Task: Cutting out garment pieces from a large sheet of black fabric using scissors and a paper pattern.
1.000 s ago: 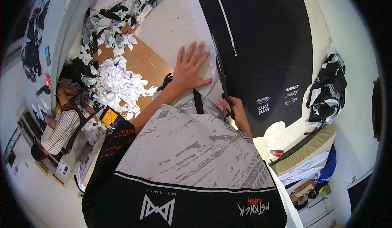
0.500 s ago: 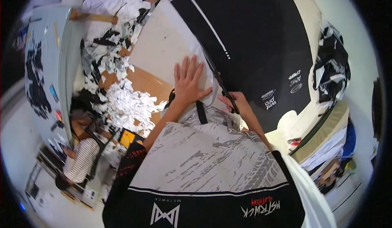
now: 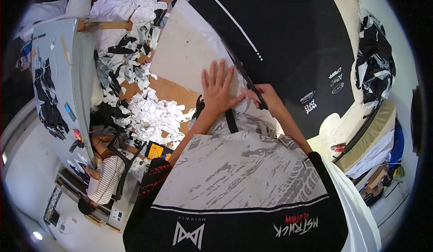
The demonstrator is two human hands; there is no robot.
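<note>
A large sheet of black fabric [image 3: 288,31] with white printed lines and small logos lies on the pale table [image 3: 178,49]. Along its left edge runs a white margin [image 3: 209,35]. My left hand [image 3: 218,89] is flat with fingers spread, pressing on the table and on this margin. My right hand [image 3: 267,99] grips a pair of black scissors [image 3: 249,81] by the handles, its blades pointing up and left along the border between black and white. How far the blades are apart, I cannot tell.
Left of the table, white and dark fabric scraps [image 3: 155,112] heap over cardboard [image 3: 169,92]. A seated co-worker [image 3: 110,175] is at a grey table [image 3: 63,89] holding dark cloth pieces. Bundled black-and-white fabric [image 3: 375,62] lies at the right, above a padded cream edge [image 3: 367,137].
My right hand and the scissors have moved farther forward along the fabric edge, closer to level with my left hand. The left hand stays flat; the whole view has shifted slightly.
</note>
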